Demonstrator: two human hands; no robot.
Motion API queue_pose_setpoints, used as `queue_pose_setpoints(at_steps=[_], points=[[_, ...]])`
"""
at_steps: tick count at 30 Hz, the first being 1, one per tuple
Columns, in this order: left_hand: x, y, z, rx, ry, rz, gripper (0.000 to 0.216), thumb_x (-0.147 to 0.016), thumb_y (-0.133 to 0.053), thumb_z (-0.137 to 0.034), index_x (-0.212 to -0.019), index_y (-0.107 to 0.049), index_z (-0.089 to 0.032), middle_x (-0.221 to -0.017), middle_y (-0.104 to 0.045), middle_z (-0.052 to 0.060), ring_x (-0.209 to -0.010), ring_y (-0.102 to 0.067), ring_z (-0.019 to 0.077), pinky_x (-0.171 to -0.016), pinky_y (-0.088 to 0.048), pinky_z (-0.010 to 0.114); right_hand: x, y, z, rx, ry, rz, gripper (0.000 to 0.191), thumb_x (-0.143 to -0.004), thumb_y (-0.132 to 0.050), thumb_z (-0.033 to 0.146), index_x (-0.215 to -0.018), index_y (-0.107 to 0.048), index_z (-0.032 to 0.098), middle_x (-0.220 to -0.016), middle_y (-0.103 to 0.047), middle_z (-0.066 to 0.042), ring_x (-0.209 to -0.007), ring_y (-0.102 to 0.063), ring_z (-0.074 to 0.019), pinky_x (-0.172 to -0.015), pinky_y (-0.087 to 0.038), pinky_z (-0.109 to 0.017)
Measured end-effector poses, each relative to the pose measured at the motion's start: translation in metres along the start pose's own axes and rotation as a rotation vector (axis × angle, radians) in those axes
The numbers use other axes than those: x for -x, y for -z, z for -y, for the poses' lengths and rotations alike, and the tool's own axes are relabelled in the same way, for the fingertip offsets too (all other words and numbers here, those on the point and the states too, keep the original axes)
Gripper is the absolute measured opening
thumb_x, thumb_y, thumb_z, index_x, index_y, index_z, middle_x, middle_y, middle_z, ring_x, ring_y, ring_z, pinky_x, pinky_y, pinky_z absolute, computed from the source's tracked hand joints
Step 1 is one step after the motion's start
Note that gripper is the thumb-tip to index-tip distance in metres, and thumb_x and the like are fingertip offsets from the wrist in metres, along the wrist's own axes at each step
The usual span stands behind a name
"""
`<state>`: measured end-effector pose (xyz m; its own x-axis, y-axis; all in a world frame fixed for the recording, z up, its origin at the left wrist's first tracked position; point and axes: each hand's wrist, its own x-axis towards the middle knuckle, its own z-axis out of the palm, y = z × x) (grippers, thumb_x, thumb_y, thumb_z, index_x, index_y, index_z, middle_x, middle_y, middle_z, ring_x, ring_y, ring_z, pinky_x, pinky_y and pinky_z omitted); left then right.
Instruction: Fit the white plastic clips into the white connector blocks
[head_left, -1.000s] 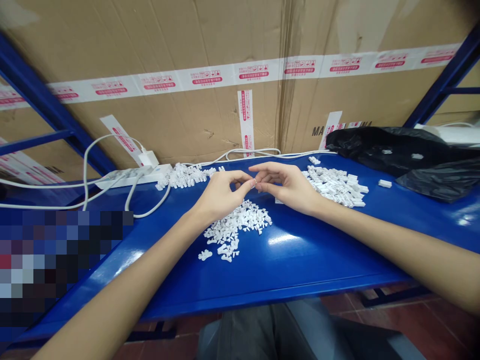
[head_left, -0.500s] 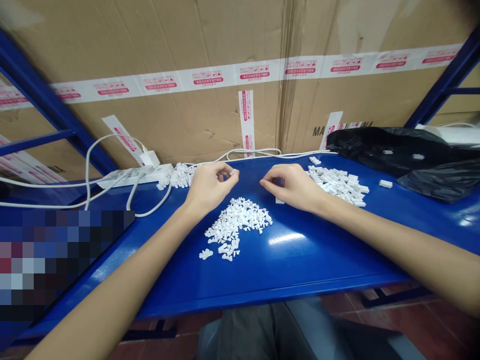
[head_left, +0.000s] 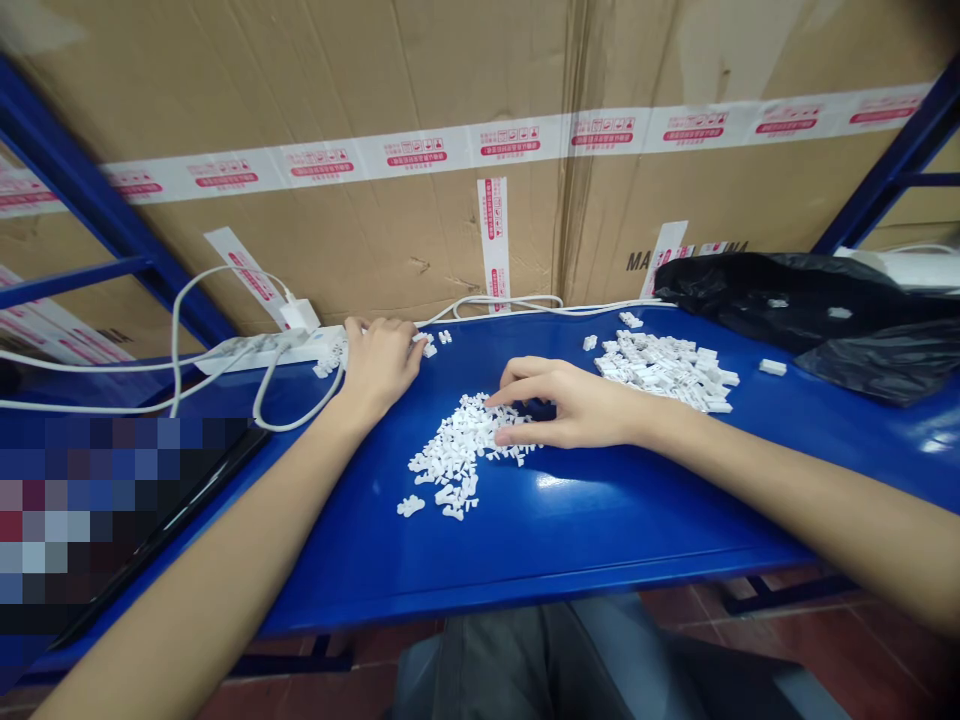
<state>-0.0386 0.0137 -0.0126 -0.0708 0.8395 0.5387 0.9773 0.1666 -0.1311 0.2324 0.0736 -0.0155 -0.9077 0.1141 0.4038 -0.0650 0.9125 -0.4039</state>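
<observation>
Over the left pile of small white plastic parts [head_left: 328, 358], beside the power strip, my left hand [head_left: 379, 365] lies palm down. Its fingers are slightly apart, and the pile is mostly covered by the hand. A few loose white pieces [head_left: 429, 346] show just past its thumb. My right hand [head_left: 559, 405] reaches into the near side of the middle pile of tiny white pieces [head_left: 457, 440], thumb and forefinger apart and nothing seen between them. Behind the right wrist lies a third pile, of white block-like parts [head_left: 664, 370].
A white power strip [head_left: 262, 352] with plugged cables stands at the back left. At the back right lies a black plastic bag [head_left: 750, 300]. Large cardboard boxes [head_left: 337, 80] rise behind the blue table [head_left: 600, 540]. A dark flat object, partly pixelated, is at left.
My left hand has moved left onto the left pile and spread its fingers. My right hand has moved down and left to the middle pile, and a white part now lies near the right pile.
</observation>
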Motion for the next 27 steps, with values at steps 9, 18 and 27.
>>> queue_pose_setpoints(at_steps=[9,18,27], points=[[-0.0009,-0.0022,-0.0057,-0.054,-0.008,0.026,0.035,-0.097,-0.041,-0.031,-0.098,-0.071,-0.014,-0.106,-0.073,0.021,-0.104,-0.064,0.0410,-0.096,-0.036,0.060,-0.0014,-0.0038,0.0011,0.012,0.051,-0.018,0.021,-0.095,-0.068,0.033,-0.100,-0.079,0.015,-0.097,-0.070,-0.009,-0.084,-0.063,-0.0178,-0.076,-0.050,-0.032],[0.0007,-0.0031,-0.0061,-0.075,0.013,0.004,0.035,-0.097,-0.040,-0.033,-0.096,-0.071,-0.017,-0.106,-0.071,0.020,-0.107,-0.062,0.0416,-0.094,-0.036,0.062,-0.0022,-0.0030,0.0028,-0.037,0.087,-0.025,0.019,-0.098,-0.060,0.020,-0.090,-0.077,0.014,-0.092,-0.069,-0.008,-0.075,-0.062,-0.0139,-0.069,-0.050,-0.028],[0.0019,-0.0009,-0.0107,-0.041,0.000,-0.040,0.033,-0.097,-0.042,-0.035,-0.103,-0.071,-0.020,-0.109,-0.070,0.017,-0.110,-0.058,0.0396,-0.096,-0.037,0.059,-0.0022,-0.0012,0.0060,-0.087,0.079,-0.122,0.018,-0.099,-0.061,0.026,-0.096,-0.076,0.017,-0.104,-0.070,-0.010,-0.091,-0.065,-0.0190,-0.081,-0.053,-0.034]])
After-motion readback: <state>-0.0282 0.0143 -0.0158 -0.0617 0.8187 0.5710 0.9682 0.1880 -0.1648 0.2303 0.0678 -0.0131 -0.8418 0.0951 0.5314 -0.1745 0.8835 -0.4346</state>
